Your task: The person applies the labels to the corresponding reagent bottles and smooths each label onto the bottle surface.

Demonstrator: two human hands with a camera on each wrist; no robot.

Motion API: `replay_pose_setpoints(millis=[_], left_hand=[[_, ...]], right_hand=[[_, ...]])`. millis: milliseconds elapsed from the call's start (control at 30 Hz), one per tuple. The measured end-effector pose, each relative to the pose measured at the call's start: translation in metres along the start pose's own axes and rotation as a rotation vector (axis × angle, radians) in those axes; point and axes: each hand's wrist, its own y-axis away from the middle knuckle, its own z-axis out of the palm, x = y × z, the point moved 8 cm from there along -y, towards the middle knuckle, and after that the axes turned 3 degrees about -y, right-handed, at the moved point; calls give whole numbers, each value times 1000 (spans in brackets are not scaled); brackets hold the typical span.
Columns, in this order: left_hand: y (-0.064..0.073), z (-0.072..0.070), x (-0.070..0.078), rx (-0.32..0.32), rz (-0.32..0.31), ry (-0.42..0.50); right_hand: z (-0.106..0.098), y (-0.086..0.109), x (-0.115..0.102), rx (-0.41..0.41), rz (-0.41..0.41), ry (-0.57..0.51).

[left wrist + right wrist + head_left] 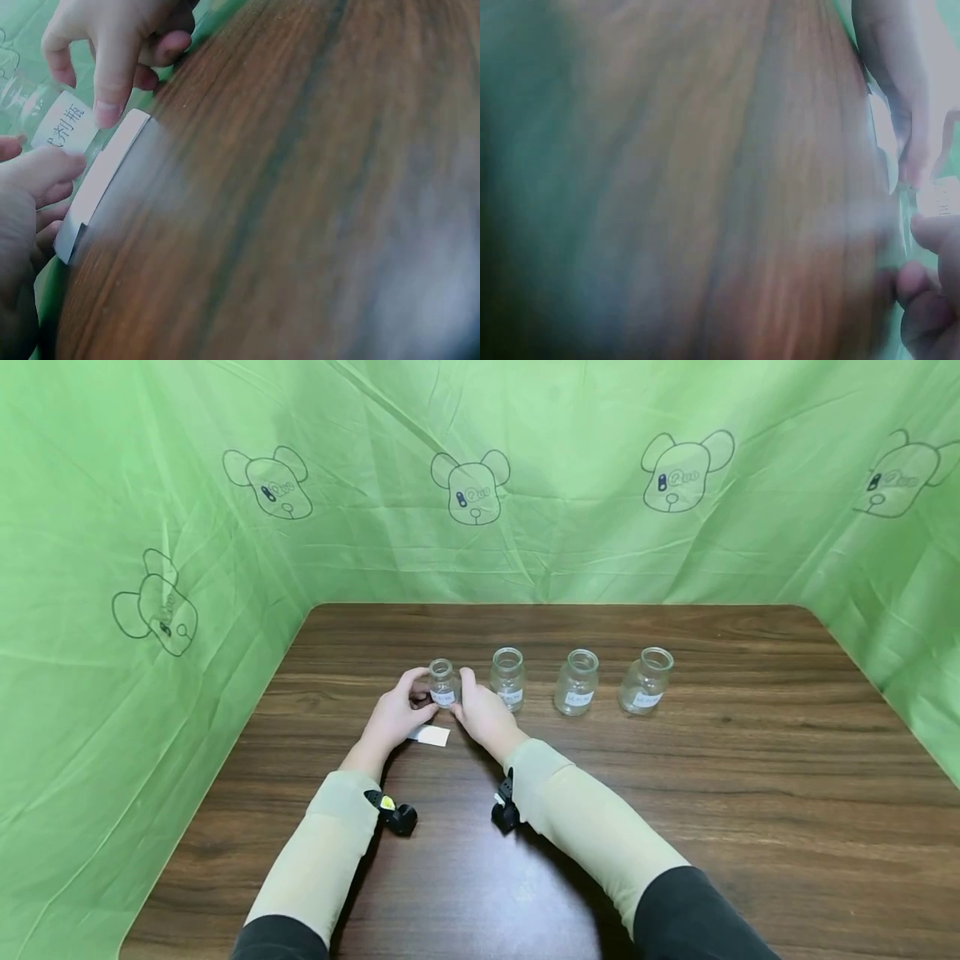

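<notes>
A small clear glass bottle [442, 670] stands on the table between both hands. It carries a white label [64, 124] with printed characters. My left hand [395, 717] holds the bottle from its left side, the thumb beside the label. From the other side my right hand [483, 712] grips it, with a fingertip at the label's lower corner in the left wrist view. A white paper strip [431, 735] lies just in front of the bottle, close to the left hand. In the right wrist view the bottle is mostly hidden and only part of the label [939, 196] shows.
To the right of the hands stand a glass jar [507, 670], a second jar [577, 681] and a third jar [647, 679], each labelled. They form a row on the brown wooden table [750, 793]. Green cloth [555, 552] surrounds the far and side edges.
</notes>
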Motion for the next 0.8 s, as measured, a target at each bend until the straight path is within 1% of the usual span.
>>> replay_pose_setpoints(millis=[67,200,333,467,567,700,800], left_hand=[[2,-3,-1,-3,-6,17],[8,-13,-3,11,-19,33],[10,-21,-2,3,-14,31],[12,-25,-1,-12,-28,32],[13,-30,1,-6,-29,23],[11,-36,5,18,0,17],[10,-40,8,25,20,20]], right_hand=[[-1,4,1,-5,-9,-24],[-5,12,-2,-13,-61,-62],[-15,22,-8,-32,-97,-99],[-28,32,-11,-44,-125,-138],[-40,37,-11,-29,-143,-164],[-56,44,-5,12,-148,-164],[-69,49,1,49,-154,-156]])
